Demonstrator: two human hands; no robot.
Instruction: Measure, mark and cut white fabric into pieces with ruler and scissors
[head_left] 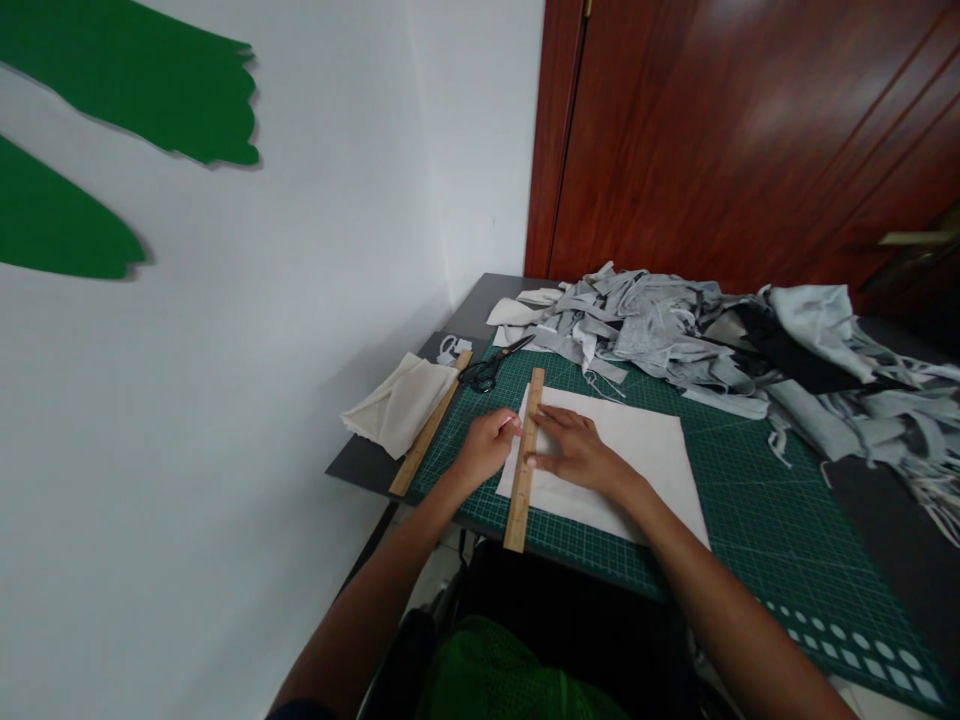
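A wooden ruler (524, 478) lies lengthwise near the left edge of a white fabric piece (637, 440), its near end sticking out past the table edge. My right hand (581, 450) rests on the fabric with fingers spread, fingertips and thumb pressing the ruler's right side. Just left of the ruler, my left hand (489, 442) is closed in a pinch. Something small, thin and pale shows at its fingertips, too small to name. Under the fabric is a green gridded cutting mat (757, 500).
Black-handled scissors (487, 373) lie beyond my left hand. A second wooden ruler (427, 440) and folded cream fabric (401, 402) are at the table's left. A heap of grey and white fabric scraps (652, 315) covers the back and right. A white wall (300, 330) borders the left side.
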